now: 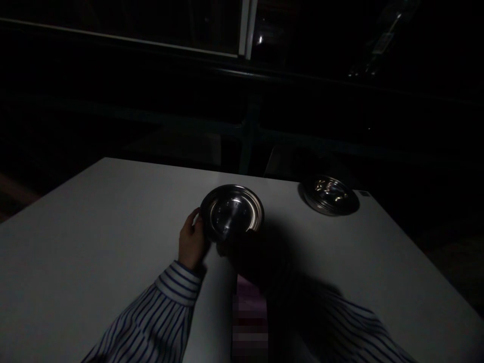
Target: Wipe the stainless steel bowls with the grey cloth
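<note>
Gripping the steel bowl [232,214] at its left rim, the left hand [192,243] has it just to the right. The right hand [247,254], deep in shadow, is at the near rim; whether it grips, I cannot tell. Round, the bowl is ahead of both, over the bench [113,227].

A: How does the room look?
B: Very dim. The flat, straight-edged white tabletop [94,227] reads grey in the low light, with a small, dark rectangular label [363,193] at its far right corner.
A: And beyond it?
B: What looks like a dark glass window [151,22], with a narrow, pale upright frame [247,30] beside a long, thin pale strip [113,36].
A: Below that?
B: A glossy black ledge [242,73], then a dull greenish post [247,146]. Small, bright reflections [383,43] show at upper right.
</note>
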A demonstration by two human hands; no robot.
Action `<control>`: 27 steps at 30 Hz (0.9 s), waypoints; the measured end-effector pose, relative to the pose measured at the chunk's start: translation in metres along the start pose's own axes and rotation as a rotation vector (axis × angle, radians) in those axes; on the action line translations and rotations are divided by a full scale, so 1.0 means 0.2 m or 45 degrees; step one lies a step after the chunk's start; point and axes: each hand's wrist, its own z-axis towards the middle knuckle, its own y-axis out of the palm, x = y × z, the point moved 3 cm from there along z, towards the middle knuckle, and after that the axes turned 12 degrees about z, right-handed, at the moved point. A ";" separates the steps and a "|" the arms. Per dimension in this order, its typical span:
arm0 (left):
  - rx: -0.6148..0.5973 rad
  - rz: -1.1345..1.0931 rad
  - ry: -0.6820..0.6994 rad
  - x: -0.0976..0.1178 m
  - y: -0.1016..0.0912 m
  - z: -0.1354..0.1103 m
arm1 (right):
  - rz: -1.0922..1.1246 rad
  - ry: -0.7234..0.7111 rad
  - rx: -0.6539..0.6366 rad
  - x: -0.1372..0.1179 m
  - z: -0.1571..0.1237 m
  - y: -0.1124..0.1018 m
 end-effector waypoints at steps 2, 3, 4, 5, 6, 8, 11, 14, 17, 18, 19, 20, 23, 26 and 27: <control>0.037 0.047 0.046 0.00 0.00 0.00 | -0.021 -0.040 0.069 -0.05 0.02 0.02; 0.059 0.064 0.052 0.01 -0.01 0.00 | -0.038 -0.048 0.090 -0.06 0.02 0.03; 0.073 0.066 0.041 0.01 -0.01 0.00 | -0.050 -0.041 0.099 -0.06 0.02 0.03; 0.076 0.058 0.014 0.01 -0.01 -0.01 | -0.055 -0.026 0.094 -0.05 0.01 0.03; 0.066 0.047 -0.020 0.00 -0.01 -0.01 | -0.056 -0.002 0.080 -0.04 0.01 0.03; 0.035 0.016 -0.076 0.00 0.00 -0.01 | -0.047 0.042 0.049 -0.02 -0.01 0.02; 0.011 -0.048 -0.102 -0.01 0.01 -0.01 | -0.010 0.046 0.028 -0.02 0.01 0.03; 0.047 -0.104 -0.092 -0.02 0.01 0.00 | -0.003 -0.038 0.097 -0.07 0.05 0.03; 0.076 -0.069 -0.103 -0.04 0.01 0.01 | -0.002 -0.081 0.125 -0.11 0.07 0.03; 0.082 -0.044 -0.105 -0.04 0.01 0.01 | -0.004 -0.064 0.108 -0.10 0.06 0.02; 0.089 -0.026 -0.101 -0.04 0.00 0.01 | -0.012 -0.031 0.092 -0.09 0.05 0.02; 0.093 -0.022 -0.092 -0.04 0.00 0.01 | -0.012 -0.002 0.069 -0.07 0.02 0.01; 0.093 -0.040 -0.063 -0.03 0.00 0.01 | 0.073 0.057 -0.023 0.04 -0.05 -0.01; 0.104 0.006 -0.054 -0.03 0.00 0.01 | 0.152 0.092 -0.099 0.14 -0.12 -0.03; 0.110 0.015 -0.057 -0.03 0.01 0.01 | 0.152 0.106 -0.103 0.15 -0.14 -0.03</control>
